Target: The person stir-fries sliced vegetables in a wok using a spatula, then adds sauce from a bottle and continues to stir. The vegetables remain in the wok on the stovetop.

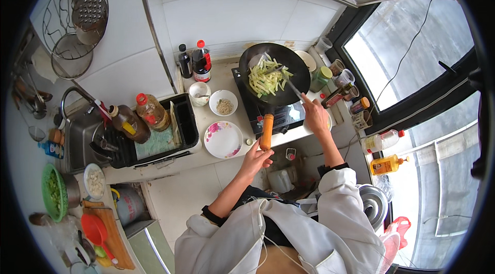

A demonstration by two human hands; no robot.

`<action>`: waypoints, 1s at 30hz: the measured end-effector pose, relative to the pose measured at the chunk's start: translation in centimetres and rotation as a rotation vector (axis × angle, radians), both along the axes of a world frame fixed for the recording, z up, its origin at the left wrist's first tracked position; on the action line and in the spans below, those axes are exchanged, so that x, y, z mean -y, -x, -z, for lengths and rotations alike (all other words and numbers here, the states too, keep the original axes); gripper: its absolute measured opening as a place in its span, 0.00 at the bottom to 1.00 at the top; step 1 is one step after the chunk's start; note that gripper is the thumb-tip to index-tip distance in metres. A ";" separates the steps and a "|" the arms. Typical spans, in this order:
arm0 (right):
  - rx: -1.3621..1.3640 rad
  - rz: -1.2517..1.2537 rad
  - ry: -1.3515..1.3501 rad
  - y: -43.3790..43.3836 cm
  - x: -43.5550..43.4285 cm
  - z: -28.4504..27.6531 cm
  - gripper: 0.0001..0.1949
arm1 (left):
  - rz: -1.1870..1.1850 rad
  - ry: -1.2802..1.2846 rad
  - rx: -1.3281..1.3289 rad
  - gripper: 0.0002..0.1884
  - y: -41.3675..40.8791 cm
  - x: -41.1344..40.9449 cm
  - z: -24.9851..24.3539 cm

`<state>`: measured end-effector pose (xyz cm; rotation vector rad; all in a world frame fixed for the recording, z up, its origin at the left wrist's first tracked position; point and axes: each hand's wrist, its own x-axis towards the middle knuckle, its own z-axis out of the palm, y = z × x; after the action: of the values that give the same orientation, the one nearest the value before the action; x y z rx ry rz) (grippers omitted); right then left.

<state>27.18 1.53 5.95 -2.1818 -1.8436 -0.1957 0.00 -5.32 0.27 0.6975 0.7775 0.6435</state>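
A black wok [299, 77] stands on the black cooktop [253, 115], with pale green vegetable strips [267, 78] heaped at its left and middle. My left hand [258, 158] is at the lower end of the wok's orange-brown wooden handle [267, 131], fingers around its tip. In my right hand [316, 115] is the handle of a metal spatula [294, 90], whose head lies among the strips. Left of the cooktop are a white bowl [230, 98] holding small beige pieces, a flower-rimmed plate [223, 146] and a white cup [194, 89].
Sauce bottles [201, 61] stand behind the cup. Oil bottles [154, 113] rest on a black-rimmed rack beside the sink [79, 142]. Jars [321, 78] and bottles line the windowsill at right. A green basket [48, 192], a red ladle [94, 228] and a cutting board [116, 243] lie lower left.
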 end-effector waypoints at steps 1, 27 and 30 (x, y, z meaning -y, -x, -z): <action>0.063 -0.021 0.058 0.0 0.1 0.5 0.20 | 0.003 -0.006 -0.009 0.38 0.2 0.1 -0.3; -0.294 -0.013 -0.032 1.4 -2.1 3.3 0.15 | -0.155 0.098 -0.280 0.26 13.4 -0.6 4.7; -0.547 -0.004 -0.001 1.2 0.4 1.0 0.15 | -0.208 0.130 -0.319 0.26 15.5 -0.1 7.0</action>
<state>25.97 1.09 4.99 -1.9673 -1.5298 0.3670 -15.51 -5.24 -6.70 0.6118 1.1877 0.6704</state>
